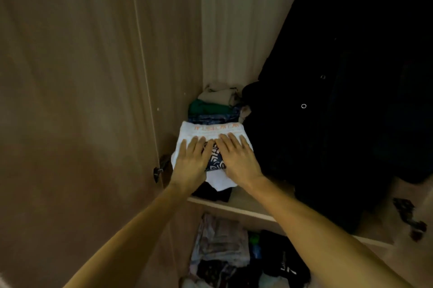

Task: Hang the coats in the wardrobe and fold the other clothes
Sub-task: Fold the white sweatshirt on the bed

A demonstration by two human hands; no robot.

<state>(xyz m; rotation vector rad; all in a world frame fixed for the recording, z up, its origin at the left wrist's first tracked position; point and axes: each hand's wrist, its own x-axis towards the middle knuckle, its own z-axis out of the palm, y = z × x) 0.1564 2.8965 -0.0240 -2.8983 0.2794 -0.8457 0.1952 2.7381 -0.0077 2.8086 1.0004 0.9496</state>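
Wardrobe (93,77): light wood panels fill the left and rear of the view; the interior is dim.
Dark coat (339,100): hangs at the right inside the wardrobe, with round snaps down its front; its hem reaches down to the shelf.
Shelf (246,205): a pale wood board across the middle of the wardrobe, carrying the folded stack on its left part.
Lower compartment clothes (222,252): a loose heap of pale, patterned and black garments lies below the shelf.
Rear folded pile (210,109): beige, green and dark blue folded pieces sit at the back left corner of the shelf, just behind the white garment.
White garment (199,133): folded, with an orange printed line near its far edge; it lies on the shelf atop a black piece, beside the coat.
Blue patterned cloth (214,159): a small dark blue piece with white markings rests on the white garment, between the two hands.
Black piece (215,193): peeks out under the front of the white garment at the shelf edge.
Left hand (189,166): palm down, fingers straight and slightly spread, pressing flat on the white garment, gripping nothing.
Right hand (236,159): palm down, fingers extended and a little apart, flat on the stack just right of the patterned cloth.
Door hinge (158,171): a dark metal fitting on the left panel, near the left hand.
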